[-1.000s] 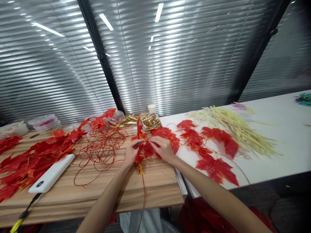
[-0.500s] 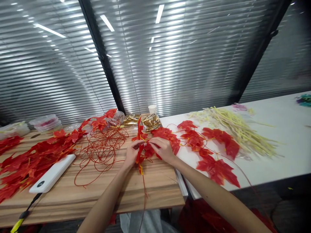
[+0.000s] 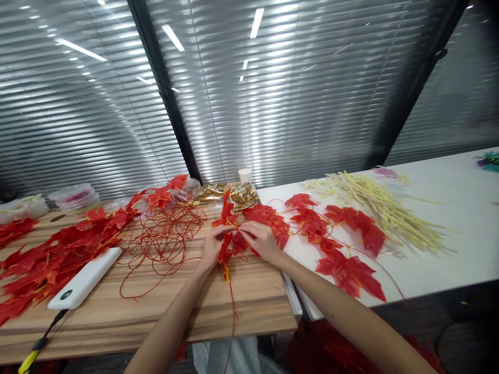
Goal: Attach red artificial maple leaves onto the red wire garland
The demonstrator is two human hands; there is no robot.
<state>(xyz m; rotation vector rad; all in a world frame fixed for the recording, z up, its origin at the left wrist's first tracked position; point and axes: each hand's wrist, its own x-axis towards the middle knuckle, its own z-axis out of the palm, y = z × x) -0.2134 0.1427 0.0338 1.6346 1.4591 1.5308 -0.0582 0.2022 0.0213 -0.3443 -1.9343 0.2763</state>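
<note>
Over the wooden table, my left hand (image 3: 213,245) is closed in a pinch on a red artificial maple leaf (image 3: 225,254) with yellow edging. My right hand (image 3: 262,239) meets it from the other side, thumb and fingertips pinched together at the leaf's yellow stem (image 3: 231,224). What exactly lies between the right fingertips is too small to make out. A thin red cord (image 3: 233,304) hangs from the leaves down past the table's front edge. More red leaves (image 3: 268,215) lie just behind my right hand.
A tangle of red cord (image 3: 163,244) lies left of my hands, near a white power bank (image 3: 86,278) and a heap of red leaves (image 3: 58,254). Gold packets (image 3: 244,197) and a paper cup (image 3: 245,175) stand behind. Yellow strips (image 3: 385,208) lie on the white table (image 3: 463,228).
Hardly anything differs. My fingers have shifted very slightly at the leaf's stem, and both hands stay pinched in the same place.
</note>
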